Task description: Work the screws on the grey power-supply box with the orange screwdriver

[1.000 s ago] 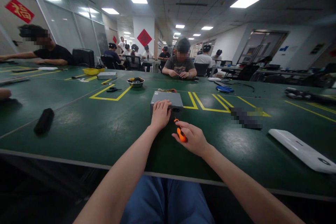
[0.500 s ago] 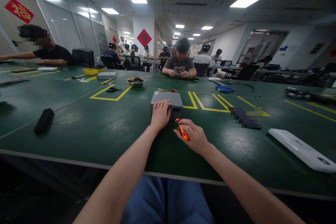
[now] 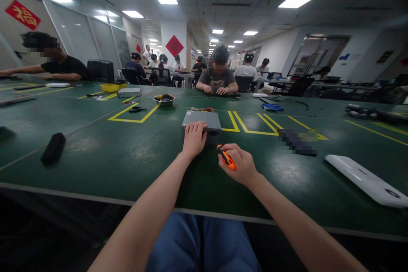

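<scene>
A grey metal computer power supply (image 3: 204,120) sits on the green table, its socket side facing me and its cables at the back. My left hand (image 3: 194,138) grips it over the near edge, fingers laid across the top. In my right hand (image 3: 239,162) is a screwdriver (image 3: 227,158) with an orange and black handle, the fingers closed around it. Its thin shaft points up and left toward the power supply's front face, and the tip looks apart from it. Shadow hides the screws on that face.
A metal bowl (image 3: 164,100) of small items stands beyond, left of the power supply. A black case (image 3: 53,148) lies at left, a white device (image 3: 366,180) at right. Blue cable (image 3: 272,107) lies farther back. Across the table sits a person (image 3: 218,78).
My right hand has drawn the screwdriver slightly right, away from the power supply's front. The left hand stays on the power supply.
</scene>
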`<state>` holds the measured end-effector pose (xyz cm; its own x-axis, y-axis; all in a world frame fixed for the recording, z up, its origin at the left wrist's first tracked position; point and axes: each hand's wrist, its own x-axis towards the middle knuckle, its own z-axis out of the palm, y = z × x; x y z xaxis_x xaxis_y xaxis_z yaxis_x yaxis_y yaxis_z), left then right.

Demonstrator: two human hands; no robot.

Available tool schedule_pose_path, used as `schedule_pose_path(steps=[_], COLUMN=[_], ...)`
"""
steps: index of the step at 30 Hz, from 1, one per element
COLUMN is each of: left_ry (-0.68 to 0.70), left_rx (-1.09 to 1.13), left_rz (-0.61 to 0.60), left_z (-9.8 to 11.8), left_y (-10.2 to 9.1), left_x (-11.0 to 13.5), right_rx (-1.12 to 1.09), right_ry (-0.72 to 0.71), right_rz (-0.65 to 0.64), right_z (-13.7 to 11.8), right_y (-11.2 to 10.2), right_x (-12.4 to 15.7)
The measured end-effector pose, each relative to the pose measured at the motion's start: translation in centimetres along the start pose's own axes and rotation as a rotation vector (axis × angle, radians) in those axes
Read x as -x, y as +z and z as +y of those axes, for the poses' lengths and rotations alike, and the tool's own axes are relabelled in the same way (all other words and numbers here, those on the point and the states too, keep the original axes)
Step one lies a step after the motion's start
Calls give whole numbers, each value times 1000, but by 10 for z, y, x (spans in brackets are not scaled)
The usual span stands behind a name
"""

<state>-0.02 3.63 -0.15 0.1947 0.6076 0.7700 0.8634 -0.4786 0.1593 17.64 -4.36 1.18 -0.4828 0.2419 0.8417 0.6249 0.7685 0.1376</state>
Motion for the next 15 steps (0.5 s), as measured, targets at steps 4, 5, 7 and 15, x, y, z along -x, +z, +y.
schedule_pose_path(steps=[4, 5, 7, 15], left_ry=[-1, -2, -3, -7], left_rx=[-1, 1, 5, 8], left_rz=[-5, -6, -4, -14], left_z=[1, 1, 1, 1], left_y=[-1, -1, -1, -2], left_x=[0, 0, 0, 0], right_rx=[48, 61, 83, 113], right_ry=[-19, -22, -25, 5], right_rz=[36, 41, 46, 10], right_z=[3, 4, 6, 7], right_y=[-8, -9, -9, -7], right_x=[2, 2, 3, 4])
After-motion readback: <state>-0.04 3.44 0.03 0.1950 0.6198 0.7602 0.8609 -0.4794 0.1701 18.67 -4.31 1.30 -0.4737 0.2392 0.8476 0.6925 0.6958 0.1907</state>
